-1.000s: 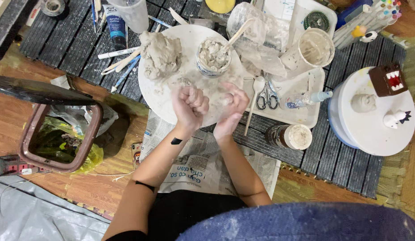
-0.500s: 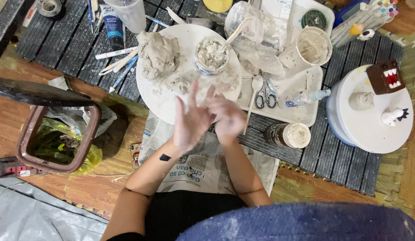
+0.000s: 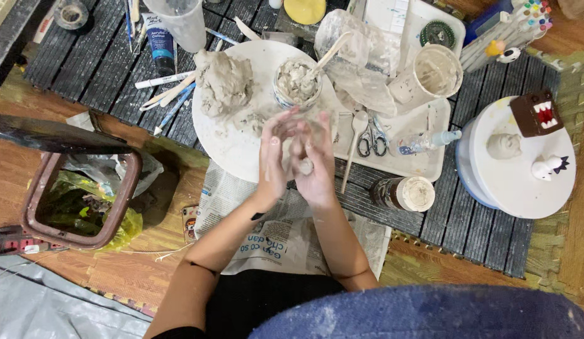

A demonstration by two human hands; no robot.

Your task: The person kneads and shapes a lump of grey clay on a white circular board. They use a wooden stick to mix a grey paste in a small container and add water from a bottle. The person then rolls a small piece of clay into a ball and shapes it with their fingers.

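Observation:
My left hand and my right hand are pressed palm to palm over the near edge of a round white board. Between the palms shows a small piece of grey clay. Both hands are smeared with clay. On the board, a large lump of grey clay lies at the far left. A cup of wet clay with a wooden stick in it stands just beyond my fingertips. Newspaper lies under my forearms.
A white tray to the right holds scissors, a spoon tool and a small bottle. A round white turntable with small figures stands at the far right. A brown bin sits left. Brushes and a paint tube lie at the back left.
My hands went from loosely closed, to spread with fingers fanned, to flat against each other with the clay piece between them. They have moved slightly right.

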